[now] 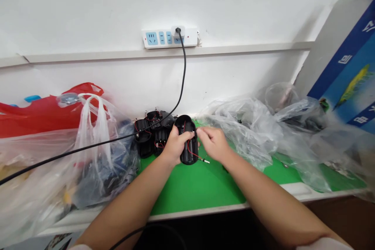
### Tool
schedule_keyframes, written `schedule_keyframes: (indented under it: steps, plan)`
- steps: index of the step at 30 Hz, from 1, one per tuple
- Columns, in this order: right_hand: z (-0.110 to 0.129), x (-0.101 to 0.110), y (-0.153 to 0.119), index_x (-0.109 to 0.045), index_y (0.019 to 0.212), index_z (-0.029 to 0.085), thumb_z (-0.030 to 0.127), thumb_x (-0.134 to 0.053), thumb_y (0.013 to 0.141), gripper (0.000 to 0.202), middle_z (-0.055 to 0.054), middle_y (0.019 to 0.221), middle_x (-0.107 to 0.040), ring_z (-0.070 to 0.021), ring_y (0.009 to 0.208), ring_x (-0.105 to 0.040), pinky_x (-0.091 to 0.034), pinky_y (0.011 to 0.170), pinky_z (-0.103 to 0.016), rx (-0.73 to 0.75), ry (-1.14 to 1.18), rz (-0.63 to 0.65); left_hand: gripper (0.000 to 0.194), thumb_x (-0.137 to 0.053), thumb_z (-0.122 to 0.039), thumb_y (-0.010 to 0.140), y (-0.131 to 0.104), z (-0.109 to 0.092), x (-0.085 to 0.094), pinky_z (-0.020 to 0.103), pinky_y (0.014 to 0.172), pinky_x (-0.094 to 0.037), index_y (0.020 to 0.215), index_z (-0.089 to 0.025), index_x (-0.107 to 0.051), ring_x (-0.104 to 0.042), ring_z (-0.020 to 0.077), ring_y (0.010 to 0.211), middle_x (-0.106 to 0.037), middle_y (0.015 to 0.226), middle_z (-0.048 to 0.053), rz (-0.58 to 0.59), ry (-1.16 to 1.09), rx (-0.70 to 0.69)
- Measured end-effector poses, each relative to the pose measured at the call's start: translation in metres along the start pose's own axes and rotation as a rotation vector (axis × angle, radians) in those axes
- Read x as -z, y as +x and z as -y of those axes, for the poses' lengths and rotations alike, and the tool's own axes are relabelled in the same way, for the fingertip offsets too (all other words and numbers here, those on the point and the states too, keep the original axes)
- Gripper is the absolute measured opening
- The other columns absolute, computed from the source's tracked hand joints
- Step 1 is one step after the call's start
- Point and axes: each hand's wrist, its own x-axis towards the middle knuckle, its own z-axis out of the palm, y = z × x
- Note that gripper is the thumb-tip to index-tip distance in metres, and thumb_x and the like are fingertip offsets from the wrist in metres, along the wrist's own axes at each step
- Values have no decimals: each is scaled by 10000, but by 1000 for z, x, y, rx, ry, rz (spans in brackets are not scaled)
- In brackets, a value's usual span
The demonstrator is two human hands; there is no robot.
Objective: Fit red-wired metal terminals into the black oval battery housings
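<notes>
My left hand (175, 144) grips a black oval plastic housing (189, 153) by its left side, thumb laid across its hollow inside. Thin red and black wires run through the housing, and a red wire with a small white connector (206, 161) hangs out at its lower right. At the housing's right edge, my right hand (213, 140) is closed in a pinch; whatever lies between its fingertips is too small to make out. Several similar black housings (143, 131) with red wires are heaped just left of my left hand.
A black power cable (184, 74) drops from a white power strip (150, 39) and crosses leftward over the heap. Plastic bags (96, 156) crowd the left, and clear bags (249, 129) the right. Underneath is a green tabletop (199, 191); a blue printed box (351, 82) stands far right.
</notes>
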Motion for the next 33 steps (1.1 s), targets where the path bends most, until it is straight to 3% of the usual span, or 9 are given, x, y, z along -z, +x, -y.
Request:
schedule_keyframes:
  steps: [4,7,11,15,17,19,25,30,33]
  plan:
    - [-14,3,11,-651,1045,161,521,-396,915,461,-39,781,-631,-156,720,-597,-478,671,-276,-213,480,-151,599,-651,-321,657,-10,3,-9,265,437,-487,1168,-230,-352,-606,169,524,-557,739,-15,227,-46,283]
    - [-12,4,12,-595,1191,185,557,-356,918,520,-66,1008,-664,-174,910,-633,-501,827,-312,-215,733,-5,597,-669,-295,628,-16,7,-14,249,417,-478,1146,-199,-387,-600,165,509,-568,743,5,379,-58,377]
    - [-5,9,10,-636,1099,171,599,-347,909,550,-56,901,-680,-173,779,-649,-524,779,-336,-268,801,172,600,-736,-338,612,-16,8,-11,232,427,-461,1087,-145,-425,-568,139,492,-552,702,9,536,-35,403]
    - [-9,11,11,-667,962,160,594,-364,905,532,-44,819,-644,-156,733,-616,-516,746,-310,-250,647,85,719,-806,-252,577,-8,7,-5,290,655,-541,1207,-179,-465,-643,191,817,-614,1027,87,536,165,182]
    - [-13,10,13,-669,929,160,591,-358,907,531,-40,794,-620,-151,732,-597,-505,737,-298,-227,542,32,629,-798,-243,596,-3,7,-2,349,871,-515,1165,-156,-543,-596,228,1043,-592,1159,101,530,274,17]
    - [-16,8,13,-667,931,163,590,-345,911,536,-36,784,-598,-148,732,-581,-495,716,-291,-208,483,7,513,-761,-282,657,2,9,0,402,980,-451,1115,-131,-588,-556,245,1121,-594,1177,94,557,366,-60]
    - [-19,7,11,-638,1008,167,599,-264,932,576,-42,824,-580,-150,747,-571,-488,715,-295,-189,422,-25,466,-685,-393,752,4,25,-1,354,911,-468,1098,-101,-575,-573,218,1041,-604,1110,93,513,448,-162]
    - [-13,12,7,-611,1110,174,611,-268,931,583,-50,880,-572,-157,777,-563,-485,744,-308,-143,468,39,501,-645,-450,780,0,31,-6,327,876,-472,1123,-95,-553,-571,207,1000,-597,1105,103,446,550,-266]
    - [-9,14,7,-606,1133,169,632,-157,933,676,-69,913,-590,-165,786,-573,-492,749,-318,-170,563,87,518,-587,-480,819,-2,27,-5,331,893,-465,1179,-112,-525,-572,208,1022,-588,1146,106,415,620,-319]
